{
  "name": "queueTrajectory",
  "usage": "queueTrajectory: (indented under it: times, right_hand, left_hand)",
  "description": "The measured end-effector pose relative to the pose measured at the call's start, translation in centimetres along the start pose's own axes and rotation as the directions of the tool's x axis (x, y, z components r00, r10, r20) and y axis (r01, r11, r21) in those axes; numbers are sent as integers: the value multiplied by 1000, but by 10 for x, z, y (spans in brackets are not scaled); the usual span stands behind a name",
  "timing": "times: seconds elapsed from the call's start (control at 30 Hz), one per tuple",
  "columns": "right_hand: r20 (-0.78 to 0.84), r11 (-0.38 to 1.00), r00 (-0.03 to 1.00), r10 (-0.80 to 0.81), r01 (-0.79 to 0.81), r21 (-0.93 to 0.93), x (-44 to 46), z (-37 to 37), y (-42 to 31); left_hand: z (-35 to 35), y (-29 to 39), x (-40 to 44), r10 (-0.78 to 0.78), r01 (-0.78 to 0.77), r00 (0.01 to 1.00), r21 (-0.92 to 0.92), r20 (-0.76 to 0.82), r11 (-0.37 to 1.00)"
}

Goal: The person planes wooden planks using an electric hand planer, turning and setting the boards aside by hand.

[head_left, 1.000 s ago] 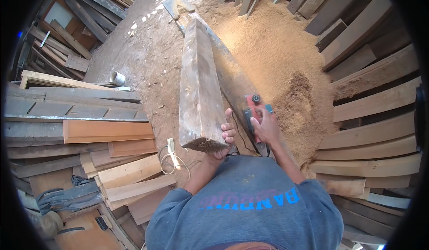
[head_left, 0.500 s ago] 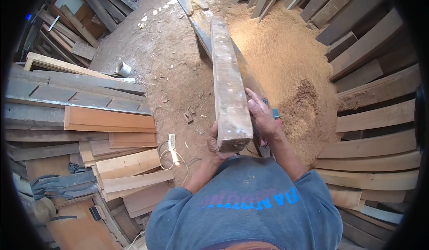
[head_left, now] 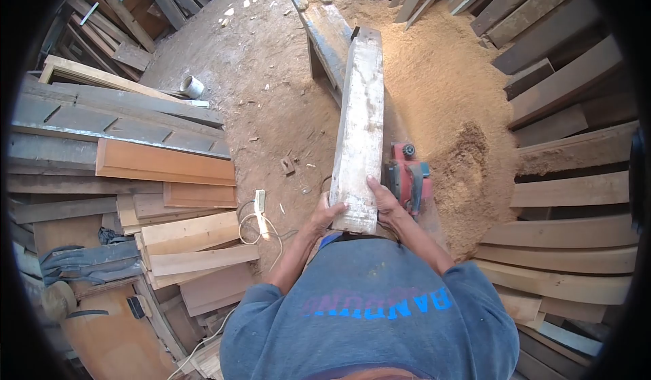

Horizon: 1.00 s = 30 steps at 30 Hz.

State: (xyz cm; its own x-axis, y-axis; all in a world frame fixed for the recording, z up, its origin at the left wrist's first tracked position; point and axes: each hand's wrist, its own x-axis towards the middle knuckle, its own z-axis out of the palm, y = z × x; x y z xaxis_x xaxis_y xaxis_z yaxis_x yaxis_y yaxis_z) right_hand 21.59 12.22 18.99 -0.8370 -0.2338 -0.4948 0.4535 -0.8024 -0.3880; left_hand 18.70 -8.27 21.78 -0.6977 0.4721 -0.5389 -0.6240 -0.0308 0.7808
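Observation:
A thick, weathered wooden beam [head_left: 361, 115] with a whitish, worn top face points away from me above the bench [head_left: 327, 30]. My left hand [head_left: 327, 216] grips its near left edge, thumb on top. Opposite it, my right hand [head_left: 384, 202] holds the near right edge, its thumb also over the top face and its other fingers hidden below. Just right of the beam, a red electric planer [head_left: 408, 180] with a black knob rests beside my right hand. The beam hides much of the bench.
Sawdust [head_left: 434, 95] is heaped right of the bench. Planks [head_left: 569, 224] line the right side, and stacked boards [head_left: 166, 166] fill the left. A power strip [head_left: 260, 202] with a looped cord lies on the ground, left of my arms. A white bucket [head_left: 192, 87] lies tipped farther off.
The beam has been turned so a whiter face is up, and its far end has swung right. My right hand has shifted nearer the beam's end. The planer is now in plain view.

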Motion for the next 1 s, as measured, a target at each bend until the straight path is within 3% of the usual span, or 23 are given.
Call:
queueTrajectory:
  times: [0.1,0.2,0.27,0.3,0.37,0.43,0.5,0.57,0.6,0.7,0.8,0.87,0.93,1.0]
  right_hand:
    - [-2,999,999,45,-45,10,12,-12,15]
    - [-162,935,985,62,-114,-335,21,-17,8]
    - [-191,962,978,84,-130,-239,41,-36,9]
    - [-202,972,975,97,-136,-190,48,-43,11]
    - [-189,990,979,71,-92,-107,54,-40,17]
    - [-168,997,985,21,-32,-63,55,-37,21]
    - [-140,998,989,-43,37,-49,52,-37,29]
    - [-62,996,994,-91,91,1,41,-32,32]
    - [36,995,997,-69,67,71,33,-25,25]
    - [34,992,996,-84,81,92,31,-17,26]
    - [17,990,992,-127,126,62,38,-25,32]
    - [-31,993,993,-110,111,39,38,-24,29]
    - [-216,994,974,-65,44,-101,32,-19,24]
    - [-333,987,942,-39,-15,-159,32,-14,11]
  left_hand:
    - [-10,-5,1,71,-68,997,105,-28,992]
    - [-25,-18,13,136,-127,990,224,-24,966]
    - [-24,-12,15,182,-181,983,384,35,905]
    - [-16,-4,9,192,-125,981,620,-42,775]
    - [11,17,-10,267,66,948,928,-172,366]
    - [18,20,-17,287,14,949,929,-129,371]
    - [11,14,-16,234,-73,971,856,-56,511]
    - [-17,-7,0,138,-149,988,637,67,756]
    - [-26,-19,6,104,-134,991,532,86,836]
    - [-45,-47,27,9,-38,978,133,210,990]
    - [-44,-51,34,63,-67,952,5,299,998]
    - [-40,-41,28,55,-69,970,55,236,996]
    - [-43,-42,27,66,-94,987,186,149,978]
    - [-49,-37,28,57,-77,989,142,138,987]
